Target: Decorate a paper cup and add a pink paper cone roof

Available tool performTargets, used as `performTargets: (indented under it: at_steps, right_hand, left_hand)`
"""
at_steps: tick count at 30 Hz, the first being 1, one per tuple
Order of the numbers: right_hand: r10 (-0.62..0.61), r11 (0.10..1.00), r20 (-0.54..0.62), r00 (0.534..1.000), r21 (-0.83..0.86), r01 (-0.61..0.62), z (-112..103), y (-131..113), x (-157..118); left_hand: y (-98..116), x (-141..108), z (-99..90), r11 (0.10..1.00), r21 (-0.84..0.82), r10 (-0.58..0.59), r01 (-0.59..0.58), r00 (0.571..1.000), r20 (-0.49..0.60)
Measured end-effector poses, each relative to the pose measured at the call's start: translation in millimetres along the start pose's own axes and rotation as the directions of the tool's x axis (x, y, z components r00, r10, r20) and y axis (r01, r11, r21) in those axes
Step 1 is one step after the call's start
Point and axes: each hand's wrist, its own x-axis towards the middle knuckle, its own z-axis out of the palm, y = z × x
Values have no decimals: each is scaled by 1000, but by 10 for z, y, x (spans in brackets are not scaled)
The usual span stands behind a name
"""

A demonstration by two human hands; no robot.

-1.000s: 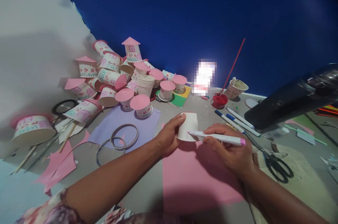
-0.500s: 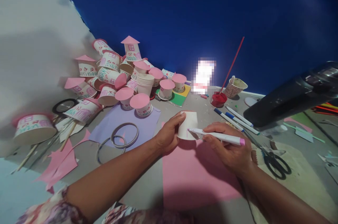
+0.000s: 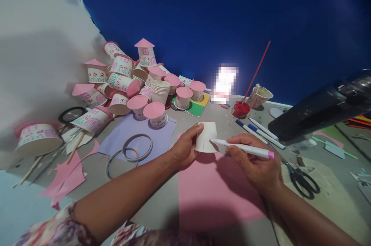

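Note:
A plain white paper cup (image 3: 206, 136), upside down, is gripped at its left side by my left hand (image 3: 187, 148). A short pink line marks its lower wall. My right hand (image 3: 256, 163) pinches a white marker (image 3: 246, 149) with a pink end, its tip at the cup's right part. Beneath both hands lies a pink paper sheet (image 3: 214, 195). To the left, a pile of decorated cups with pink cone tops (image 3: 154, 110) surrounds a stack of plain cups (image 3: 160, 92).
Scissors (image 3: 304, 182), blue-capped markers (image 3: 257, 134) and a black cylinder (image 3: 313, 106) are at the right. A red pot (image 3: 240, 110) holds a thin stick. Two rings (image 3: 137, 147) lie on purple paper (image 3: 116, 134); pink scraps (image 3: 68, 178) are at the left.
My right hand and the marker have shifted slightly right, so the tip has moved from the pink line toward the cup's right side. My left hand keeps its hold.

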Motion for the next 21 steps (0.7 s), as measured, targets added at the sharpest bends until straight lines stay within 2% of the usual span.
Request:
performTargets:
  at_steps: [8,18,21]
  right_hand:
    - [-3,999,47,999,-44,5,-21,-63,46]
    - [39,999,-42,998,-3,-39,2,43,-46]
    - [24,1000,-24,999,-12,-24,-4,14,-34]
  left_hand:
    - [-19,-17,-3,997,66,23,-27,998,60]
    - [-1,-17,-12,1000,23,-1,1,1000,16]
    - [-6,-24,-10,1000,30,-3,3,1000,13]
